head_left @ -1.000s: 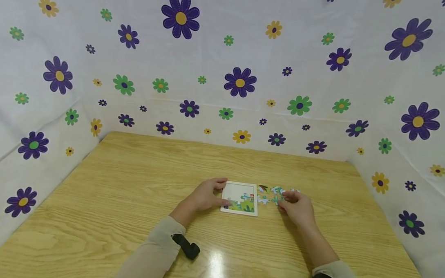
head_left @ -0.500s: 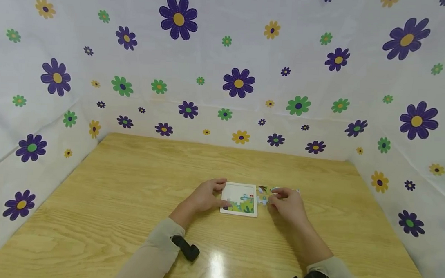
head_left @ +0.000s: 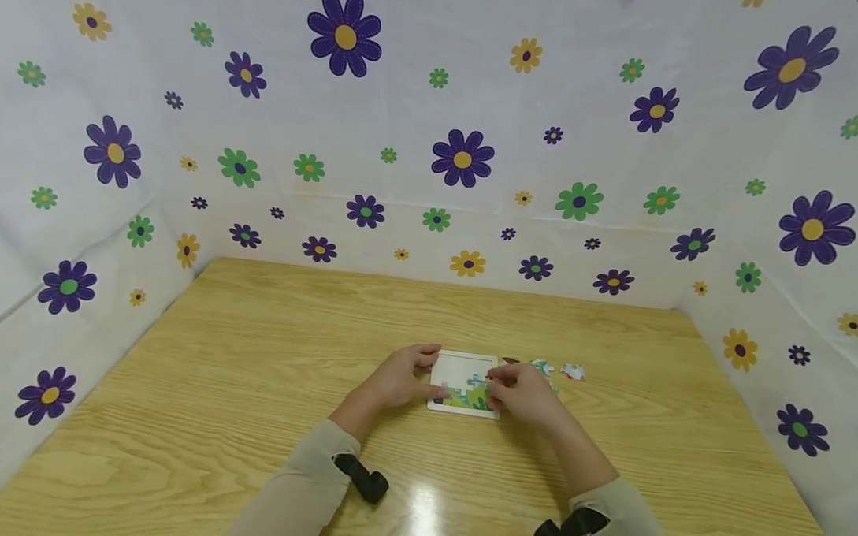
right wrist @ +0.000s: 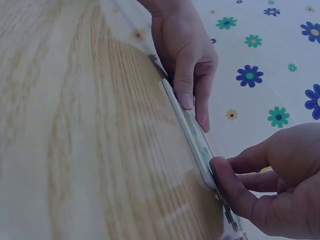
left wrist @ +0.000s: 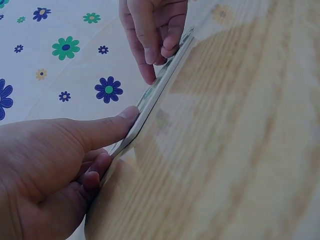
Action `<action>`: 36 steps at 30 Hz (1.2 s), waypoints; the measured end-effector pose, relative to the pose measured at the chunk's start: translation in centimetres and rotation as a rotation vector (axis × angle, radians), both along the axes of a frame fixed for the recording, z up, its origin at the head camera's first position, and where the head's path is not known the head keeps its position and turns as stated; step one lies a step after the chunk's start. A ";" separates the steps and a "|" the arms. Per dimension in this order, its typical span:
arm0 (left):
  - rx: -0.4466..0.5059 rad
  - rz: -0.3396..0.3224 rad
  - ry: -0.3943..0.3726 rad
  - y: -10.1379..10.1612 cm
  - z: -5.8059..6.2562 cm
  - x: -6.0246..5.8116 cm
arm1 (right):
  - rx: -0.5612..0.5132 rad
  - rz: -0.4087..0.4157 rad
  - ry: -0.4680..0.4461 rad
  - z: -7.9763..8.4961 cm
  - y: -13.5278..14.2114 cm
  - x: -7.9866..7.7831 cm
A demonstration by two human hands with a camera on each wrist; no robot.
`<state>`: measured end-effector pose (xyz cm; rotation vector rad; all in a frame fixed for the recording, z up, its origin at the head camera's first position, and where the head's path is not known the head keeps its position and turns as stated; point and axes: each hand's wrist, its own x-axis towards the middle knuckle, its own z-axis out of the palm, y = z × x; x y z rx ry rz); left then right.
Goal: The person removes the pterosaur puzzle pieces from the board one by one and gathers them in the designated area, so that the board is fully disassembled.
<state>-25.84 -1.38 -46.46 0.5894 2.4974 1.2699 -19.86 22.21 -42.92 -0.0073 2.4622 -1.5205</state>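
Observation:
A square, pale-rimmed jigsaw puzzle tray [head_left: 459, 412] lies flat on the table, with joined green and blue pieces along its lower and right parts. My left hand [head_left: 398, 379] grips its left side, thumb on top of the rim and fingers along the edge. Over the tray's right edge, my right hand [head_left: 527, 394] has thumb and fingertips pinched together on a puzzle piece, which the fingers almost wholly hide. Past that hand lie loose puzzle pieces [head_left: 573, 372], partly covered by it. In the right wrist view, the right thumb [right wrist: 225, 175] is close to the tray's corner.
The wooden table [head_left: 292, 318] extends around the tray. A white cloth with printed flowers [head_left: 406, 101] walls in the back and sides. Black wrist cameras [head_left: 361, 478] are strapped over both sleeves.
My right hand has moved left from the loose pieces to the tray's right edge, uncovering pieces on the far right. The left hand stays at the tray.

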 end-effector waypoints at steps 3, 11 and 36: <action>0.001 0.001 0.004 0.1 0.0 0.0 | 0.039 0.014 0.013 0.1 -0.1 0.0; 0.001 0.007 0.001 0.3 0.2 0.2 | 0.061 -0.054 0.028 0.2 -0.7 0.1; -0.060 -0.021 -0.009 0.2 0.8 0.4 | 0.000 -0.118 0.008 -0.1 -0.6 -0.1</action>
